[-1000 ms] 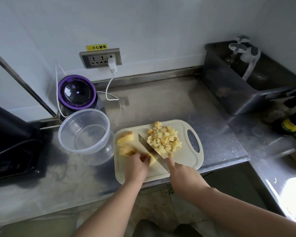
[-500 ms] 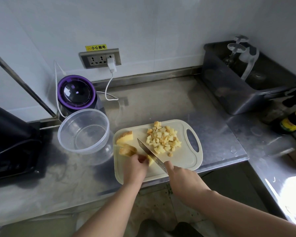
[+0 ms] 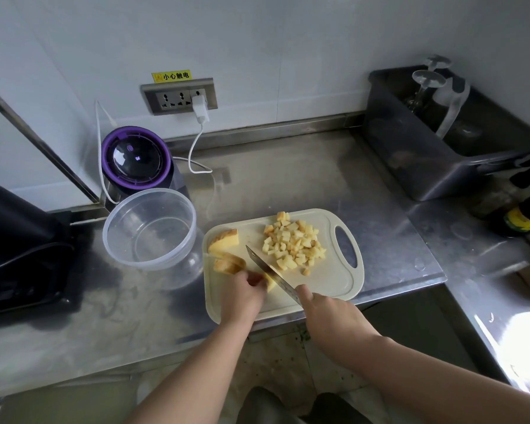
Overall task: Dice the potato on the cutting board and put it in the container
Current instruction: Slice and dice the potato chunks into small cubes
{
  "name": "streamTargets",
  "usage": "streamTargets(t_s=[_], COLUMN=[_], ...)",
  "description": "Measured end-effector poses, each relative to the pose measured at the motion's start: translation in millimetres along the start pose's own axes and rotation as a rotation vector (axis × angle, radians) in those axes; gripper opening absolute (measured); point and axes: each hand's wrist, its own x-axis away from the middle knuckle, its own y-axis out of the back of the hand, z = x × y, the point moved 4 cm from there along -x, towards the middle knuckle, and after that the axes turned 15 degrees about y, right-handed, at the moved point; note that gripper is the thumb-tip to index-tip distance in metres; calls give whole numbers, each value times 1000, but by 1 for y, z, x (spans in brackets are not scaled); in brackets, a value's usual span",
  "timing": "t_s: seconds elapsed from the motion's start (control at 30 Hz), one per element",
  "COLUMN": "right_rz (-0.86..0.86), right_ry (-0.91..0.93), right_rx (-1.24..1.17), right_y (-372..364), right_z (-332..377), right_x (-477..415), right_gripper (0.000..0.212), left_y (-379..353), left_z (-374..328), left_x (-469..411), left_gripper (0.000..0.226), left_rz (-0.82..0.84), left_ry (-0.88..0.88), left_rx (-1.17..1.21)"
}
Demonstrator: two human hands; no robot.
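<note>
The potato piece (image 3: 270, 285) under the cut lies at the near left of the board (image 3: 328, 280), pinned by the curled fingers (image 3: 253, 277) of the left hand (image 3: 242, 296). Raw potato is firm and dense, and wet on its cut faces, so I judge it will skid unless it sits flat side down. It should be held from above, with the fingertips tucked back from the blade.

Two bigger chunks wait further left: a wedge (image 3: 225, 240) with tan skin on one edge, and a sliced stack (image 3: 228, 264) just nearer. The dice (image 3: 292, 244), small pale-yellow cubes, are heaped at the far middle of the board. Being light and loose, they are better scraped than pinched.

The right hand (image 3: 329, 313) wraps round the handle of the knife (image 3: 268, 269), whose narrow steel blade slants against the piece. The board is cream plastic with a slot handle on its right. Just beside its left edge stands the container (image 3: 149, 192), clear round plastic, with no dice in it yet. All of it rests on a scuffed steel table (image 3: 288, 179).
</note>
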Motion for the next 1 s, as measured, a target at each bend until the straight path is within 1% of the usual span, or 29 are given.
streamTargets(t_s=[0.13, 0.27, 0.37, 0.6, 0.73, 0.87, 0.93, 0.97, 1.0], right_rz=[30, 65, 92, 101, 39, -18, -44, -54, -60], right_ry=[5, 3, -26, -75, -54, -22, -6, -1, 1], right_rx=[-14, -52, -94, -107, -90, -70, -58, -51, -43], right_y=[1, 0, -6, -10, -9, -4, 2, 6, 10], right_z=[0, -1, -3, -6, -8, -9, -11, -11, -12], right_x=[-3, -7, -10, -13, -13, -7, -4, -3, -2], right_gripper=[47, 49, 54, 55, 49, 50, 51, 51, 49], left_y=[0, 0, 1, 1, 2, 4, 1, -1, -3], left_z=[-1, -1, -1, -1, 1, 1, 1, 1, 0], left_x=[0, -2, -2, -2, -2, -1, 2, 5, 6], left_gripper=[12, 7, 12, 11, 13, 20, 14, 13, 18], left_rz=[7, 29, 33, 27, 35, -5, -8, -16, -45], left_ry=[-2, 16, 4, -4, -13, -53, -75, -92, -120], left_rx=[-3, 4, -12, -16, -20, -94, -120, -162, -236])
